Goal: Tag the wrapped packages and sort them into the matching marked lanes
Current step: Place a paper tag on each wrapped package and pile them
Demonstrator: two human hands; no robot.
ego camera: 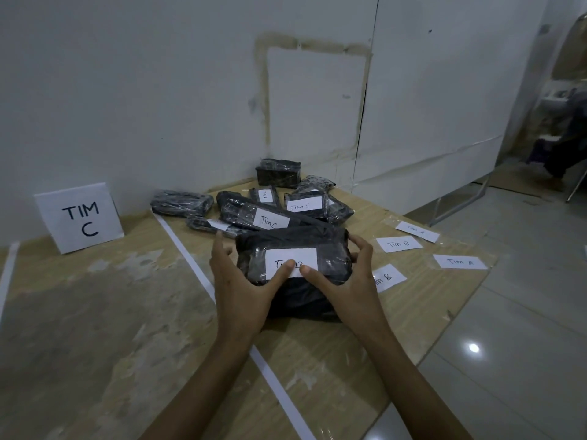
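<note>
While behind the package [254, 252], pile [270, 214] near labels [398, 243].

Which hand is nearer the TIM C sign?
Left. The left hand grips the package on the side toward the TIM C sign; the right hand grips its far side.

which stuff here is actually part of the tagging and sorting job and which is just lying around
Part of the job:
black package, gripped by left hand and right hand; its white tag; loose tags; Tim C packages; untagged packages; TIM C sign; white lane strip.

Just lying about:
dark blurred clutter in the far room, too dim to name.
</note>
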